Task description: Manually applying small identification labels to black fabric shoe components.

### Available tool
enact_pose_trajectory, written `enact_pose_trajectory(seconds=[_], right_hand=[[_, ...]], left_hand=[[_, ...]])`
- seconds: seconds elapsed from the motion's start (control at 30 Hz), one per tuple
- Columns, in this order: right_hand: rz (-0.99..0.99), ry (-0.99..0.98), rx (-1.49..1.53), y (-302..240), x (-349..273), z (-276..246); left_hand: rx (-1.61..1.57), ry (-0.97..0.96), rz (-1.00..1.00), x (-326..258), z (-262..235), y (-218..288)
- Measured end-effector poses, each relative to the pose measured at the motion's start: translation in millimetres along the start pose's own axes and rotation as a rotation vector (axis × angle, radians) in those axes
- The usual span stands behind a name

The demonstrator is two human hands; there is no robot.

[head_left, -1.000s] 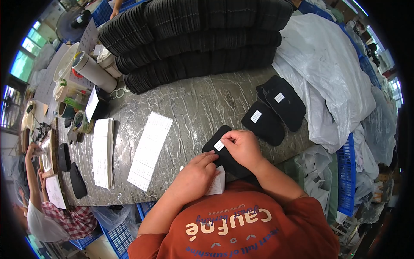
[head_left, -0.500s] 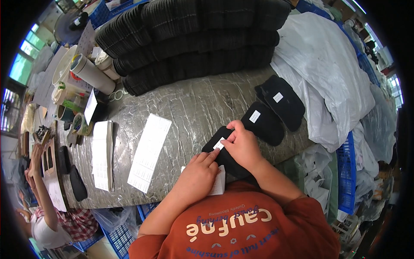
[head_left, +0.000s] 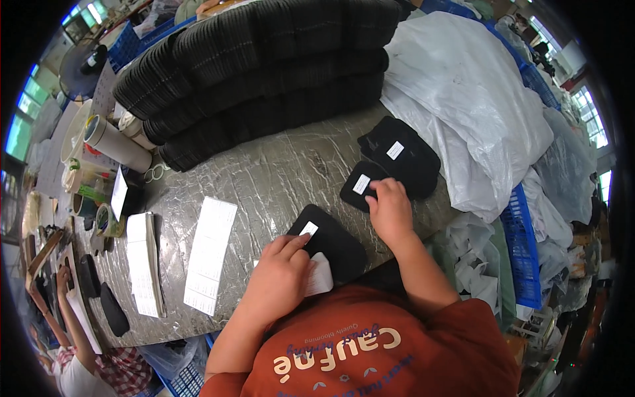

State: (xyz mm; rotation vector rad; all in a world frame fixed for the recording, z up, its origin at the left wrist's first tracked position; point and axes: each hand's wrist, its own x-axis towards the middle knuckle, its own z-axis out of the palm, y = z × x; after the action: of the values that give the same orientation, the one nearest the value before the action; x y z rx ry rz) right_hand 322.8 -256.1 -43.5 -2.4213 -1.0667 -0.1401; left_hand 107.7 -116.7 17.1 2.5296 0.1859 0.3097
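Observation:
A black oblong pad [head_left: 335, 241] with a small white label [head_left: 309, 229] lies on the table in front of me. My left hand [head_left: 284, 274] is at its left side, fingertips at the label, palm closed over a sheet of white labels [head_left: 319, 276] that sticks out beside it. My right hand [head_left: 391, 208] rests over a second labelled black pad [head_left: 352, 190], thumb and forefinger a little apart beside its label; its palm hides part of that pad. Just beyond, another black pad [head_left: 413, 155] with a white label overlaps a further dark pad.
Tall rows of stacked black pads [head_left: 264, 73] stand along the back. White plastic sheeting [head_left: 476, 99] covers the right. On the left lie a white label strip [head_left: 210, 255], a folded label stack [head_left: 143, 264] and a white tumbler [head_left: 116, 144]. Another person's arm [head_left: 76, 317] shows at far left.
My right hand has left the near pad's label and moved up and right to the second pad. My left hand stays at the near pad. The view has shifted.

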Motion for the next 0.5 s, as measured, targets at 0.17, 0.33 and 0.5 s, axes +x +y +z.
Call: enact_pose_trajectory(seconds=[0.17, 0.33, 0.5], right_hand=[[0.028, -0.040, 0.103, 6, -19, 5], [0.068, -0.055, 0.195, 8, -14, 6], [0.030, -0.073, 0.136, 6, -14, 7]], left_hand=[[-0.026, -0.097, 0.215, 45, 28, 17], [0.178, -0.229, 0.234, 66, 71, 8], [0.210, -0.292, 0.217, 71, 74, 9]])
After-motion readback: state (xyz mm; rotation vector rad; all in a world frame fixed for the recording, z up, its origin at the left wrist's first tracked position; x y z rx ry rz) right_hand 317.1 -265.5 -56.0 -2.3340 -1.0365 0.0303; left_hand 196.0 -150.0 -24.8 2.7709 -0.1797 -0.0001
